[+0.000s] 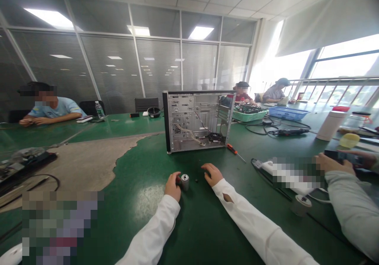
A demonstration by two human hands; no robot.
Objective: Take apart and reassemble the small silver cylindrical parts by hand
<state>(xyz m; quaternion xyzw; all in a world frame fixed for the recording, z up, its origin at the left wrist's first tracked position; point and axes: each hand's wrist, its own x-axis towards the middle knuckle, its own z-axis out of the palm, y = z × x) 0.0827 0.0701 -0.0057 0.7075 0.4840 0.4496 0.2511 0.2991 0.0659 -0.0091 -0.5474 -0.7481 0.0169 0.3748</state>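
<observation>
A small metal cylinder [185, 182] stands upright on the green table. My left hand [173, 186] is at its left side, fingers curled round something red and dark that is too small to name. To the right of the cylinder lies a tiny dark piece [196, 180]. My right hand [212, 174] rests beyond that piece, fingers bent and apart, with nothing visible in it. Behind both hands stands an open computer case [201, 119] with cables and a black fan inside. An orange-handled screwdriver [232, 149] lies by its lower right corner.
On the right are a power strip [291, 178], a second metal cylinder [301, 206], a white bottle [332, 124], and a person's hands with a phone. Green [250, 116] and blue baskets [288, 113] stand behind. Dark equipment [26, 164] lies left. Other people sit round the table.
</observation>
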